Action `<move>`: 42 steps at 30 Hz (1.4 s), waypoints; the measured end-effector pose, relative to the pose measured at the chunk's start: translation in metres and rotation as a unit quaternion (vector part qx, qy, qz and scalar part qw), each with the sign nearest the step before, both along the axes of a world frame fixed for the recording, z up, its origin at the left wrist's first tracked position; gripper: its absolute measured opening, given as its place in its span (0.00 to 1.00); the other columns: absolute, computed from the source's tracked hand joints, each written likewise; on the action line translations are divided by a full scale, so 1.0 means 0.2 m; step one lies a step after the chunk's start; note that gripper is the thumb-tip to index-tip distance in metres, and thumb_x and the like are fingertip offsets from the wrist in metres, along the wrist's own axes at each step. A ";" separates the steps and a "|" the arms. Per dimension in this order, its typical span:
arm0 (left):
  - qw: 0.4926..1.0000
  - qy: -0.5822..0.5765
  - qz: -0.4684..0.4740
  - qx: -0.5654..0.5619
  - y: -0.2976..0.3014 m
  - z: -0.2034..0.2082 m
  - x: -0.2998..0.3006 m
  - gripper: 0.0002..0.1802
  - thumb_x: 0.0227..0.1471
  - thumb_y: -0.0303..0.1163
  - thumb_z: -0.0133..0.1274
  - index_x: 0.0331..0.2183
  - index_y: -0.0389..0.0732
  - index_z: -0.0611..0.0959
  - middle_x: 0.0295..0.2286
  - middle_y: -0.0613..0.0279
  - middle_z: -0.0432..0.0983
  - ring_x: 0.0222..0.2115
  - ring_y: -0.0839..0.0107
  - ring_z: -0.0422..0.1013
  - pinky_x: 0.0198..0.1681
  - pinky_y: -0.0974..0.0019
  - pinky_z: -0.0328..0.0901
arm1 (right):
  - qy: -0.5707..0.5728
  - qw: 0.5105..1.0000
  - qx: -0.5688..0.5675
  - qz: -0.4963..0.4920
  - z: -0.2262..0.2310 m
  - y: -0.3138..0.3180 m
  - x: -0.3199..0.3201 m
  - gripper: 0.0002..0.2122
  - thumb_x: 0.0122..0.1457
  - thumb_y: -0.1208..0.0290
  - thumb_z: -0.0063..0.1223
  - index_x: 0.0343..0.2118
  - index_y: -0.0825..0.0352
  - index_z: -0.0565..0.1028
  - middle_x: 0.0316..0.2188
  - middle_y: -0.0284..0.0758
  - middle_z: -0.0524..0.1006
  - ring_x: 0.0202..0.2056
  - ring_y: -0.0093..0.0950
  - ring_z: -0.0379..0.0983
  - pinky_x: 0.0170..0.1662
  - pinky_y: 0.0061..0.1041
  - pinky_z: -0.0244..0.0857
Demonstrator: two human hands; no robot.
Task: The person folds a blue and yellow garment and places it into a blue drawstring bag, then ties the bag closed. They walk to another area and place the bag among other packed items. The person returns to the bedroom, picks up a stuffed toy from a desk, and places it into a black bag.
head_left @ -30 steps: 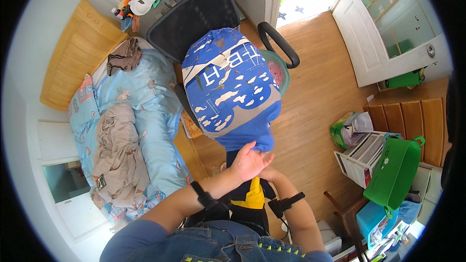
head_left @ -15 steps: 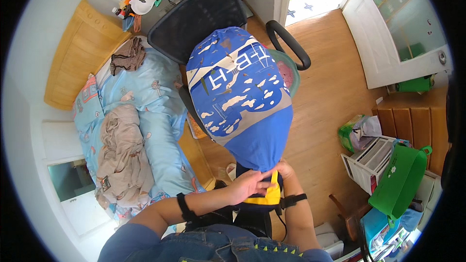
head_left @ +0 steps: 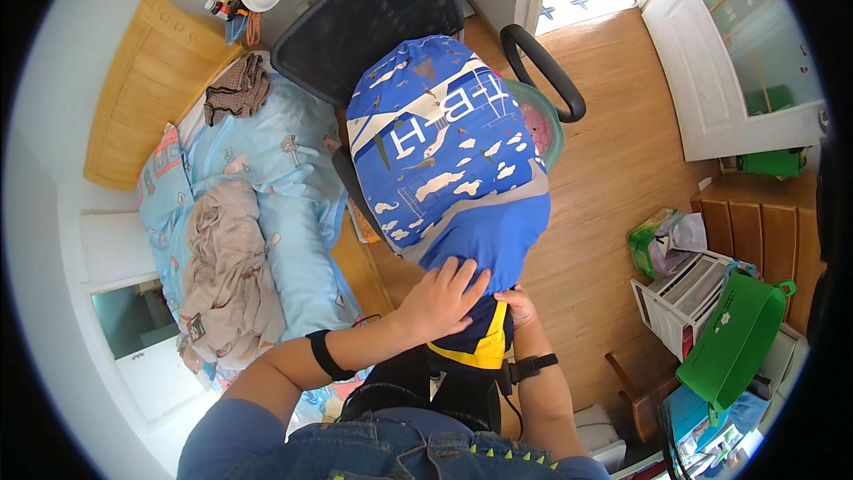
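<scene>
A blue printed shirt [head_left: 449, 164] with white patches and a yellow hem hangs stretched in front of me, over a black mesh office chair [head_left: 364, 18]. My left hand [head_left: 442, 298] lies flat on the lower part of the shirt, fingers spread and pressing the cloth. My right hand [head_left: 520, 307] is beside it, partly tucked under the fabric and pinching the cloth near the yellow hem. Both wrists wear black bands.
A bed [head_left: 258, 204] with light blue bedding and a heap of beige clothes [head_left: 227, 276] lies to the left. On the right of the wooden floor stand a green bag [head_left: 733, 338], a white basket [head_left: 684, 298] and a door [head_left: 737, 53].
The shirt has come closer and lower, with its hem drawn toward my body. My left hand has spread flat over the cloth, and my right hand has moved up under the fabric.
</scene>
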State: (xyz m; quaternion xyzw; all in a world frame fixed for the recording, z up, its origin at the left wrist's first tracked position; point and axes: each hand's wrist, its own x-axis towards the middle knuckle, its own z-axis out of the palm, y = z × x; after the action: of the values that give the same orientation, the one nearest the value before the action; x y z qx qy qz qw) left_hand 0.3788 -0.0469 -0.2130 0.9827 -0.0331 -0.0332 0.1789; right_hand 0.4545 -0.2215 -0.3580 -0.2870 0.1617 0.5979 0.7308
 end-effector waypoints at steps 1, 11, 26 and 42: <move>0.999 -0.041 0.000 0.037 0.00 -0.03 0.02 0.26 0.37 0.34 0.59 0.43 0.40 0.74 0.39 0.53 0.64 0.35 0.60 0.66 0.32 0.65 0.68 | 0.011 1.000 0.005 0.001 0.01 0.01 0.00 0.29 0.40 0.82 0.55 0.52 0.69 0.66 0.43 0.36 0.74 0.44 0.32 0.72 0.53 0.31 0.62; 0.988 0.061 0.079 -0.117 0.01 -0.11 0.14 0.04 0.43 0.28 0.51 0.26 0.41 0.74 0.25 0.54 0.72 0.26 0.56 0.72 0.24 0.60 0.67 | -0.002 1.000 0.000 -0.019 0.01 0.01 -0.01 0.25 0.47 0.81 0.52 0.52 0.68 0.65 0.44 0.37 0.74 0.43 0.31 0.72 0.51 0.31 0.65; 0.952 0.017 0.144 -0.269 -0.18 0.11 0.12 0.05 0.38 0.25 0.51 0.22 0.40 0.71 0.17 0.54 0.69 0.20 0.54 0.69 0.22 0.56 0.62 | -0.210 0.977 -0.044 0.007 -0.24 0.44 0.14 0.23 0.50 0.78 0.52 0.51 0.69 0.66 0.43 0.37 0.74 0.45 0.31 0.70 0.53 0.30 0.62; 0.927 0.051 0.136 -0.345 -0.19 0.13 0.12 0.06 0.39 0.27 0.52 0.23 0.42 0.71 0.18 0.60 0.69 0.22 0.57 0.70 0.22 0.56 0.63 | -0.189 0.971 -0.136 0.057 -0.06 -0.09 0.00 0.23 0.50 0.78 0.52 0.51 0.69 0.66 0.44 0.38 0.74 0.46 0.32 0.70 0.53 0.30 0.61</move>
State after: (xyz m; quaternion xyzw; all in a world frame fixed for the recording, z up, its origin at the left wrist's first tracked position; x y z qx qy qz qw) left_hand 0.4035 -0.0848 -0.1874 0.8522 0.1002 -0.0451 0.5116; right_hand 0.4549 -0.2393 -0.3692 -0.5001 0.0834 0.5456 0.6674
